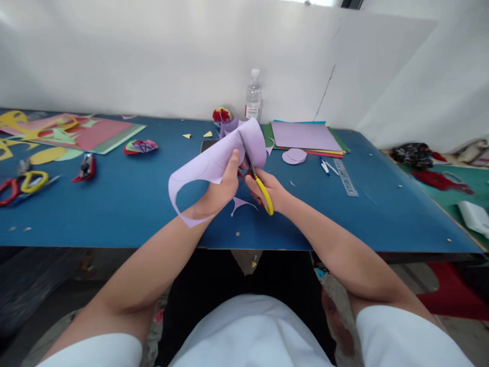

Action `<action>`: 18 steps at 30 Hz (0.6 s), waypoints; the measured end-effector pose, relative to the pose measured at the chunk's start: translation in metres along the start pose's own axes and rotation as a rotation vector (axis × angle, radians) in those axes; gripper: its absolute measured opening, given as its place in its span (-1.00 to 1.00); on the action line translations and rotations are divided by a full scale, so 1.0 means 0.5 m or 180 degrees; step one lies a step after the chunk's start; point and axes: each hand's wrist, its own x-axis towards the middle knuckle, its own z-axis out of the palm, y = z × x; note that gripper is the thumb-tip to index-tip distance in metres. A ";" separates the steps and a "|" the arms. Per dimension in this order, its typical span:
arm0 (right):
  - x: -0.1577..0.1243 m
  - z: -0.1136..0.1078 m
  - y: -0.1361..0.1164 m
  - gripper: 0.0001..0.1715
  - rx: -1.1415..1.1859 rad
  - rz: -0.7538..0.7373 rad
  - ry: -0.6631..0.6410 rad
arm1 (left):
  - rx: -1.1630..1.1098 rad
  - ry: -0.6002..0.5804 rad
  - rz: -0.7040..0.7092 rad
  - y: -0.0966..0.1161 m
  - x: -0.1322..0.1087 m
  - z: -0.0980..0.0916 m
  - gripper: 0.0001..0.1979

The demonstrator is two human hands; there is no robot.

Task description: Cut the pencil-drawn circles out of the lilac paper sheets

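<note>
My left hand (223,184) grips a curled sheet of lilac paper (214,163) above the blue table (126,204). My right hand (265,189) holds yellow-handled scissors (256,178), whose blades are in the upper part of the sheet. A curved cut-out gap shows in the sheet's lower left part. A thin lilac offcut (241,204) lies on the table just below my hands.
A stack of coloured sheets (305,136) with lilac on top lies at the back right, beside lilac discs (294,155), pens (326,166) and a clear ruler (346,177). A water bottle (253,95) stands at the wall. Scissors (26,183), a stapler (86,168) and paper scraps lie at the left.
</note>
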 end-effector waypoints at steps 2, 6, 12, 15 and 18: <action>0.001 0.002 0.003 -0.19 0.0165 0.0043 -0.0026 | -0.0089 0.0049 -0.0056 0.013 0.000 -0.001 -0.35; -0.001 0.006 -0.002 -0.16 0.0468 0.0152 -0.0092 | -0.0106 0.0167 0.0097 0.026 -0.003 -0.007 -0.35; -0.004 0.008 -0.016 -0.13 0.0823 0.0254 -0.0326 | -0.0060 0.0139 0.0122 0.024 -0.003 -0.008 -0.45; -0.005 0.007 -0.019 -0.10 0.0846 0.0299 -0.0364 | 0.0093 0.0081 0.0135 0.026 -0.003 -0.010 -0.50; -0.007 0.006 -0.022 -0.09 0.0781 0.0341 -0.0384 | 0.0427 -0.0022 0.0147 0.030 -0.005 -0.015 -0.50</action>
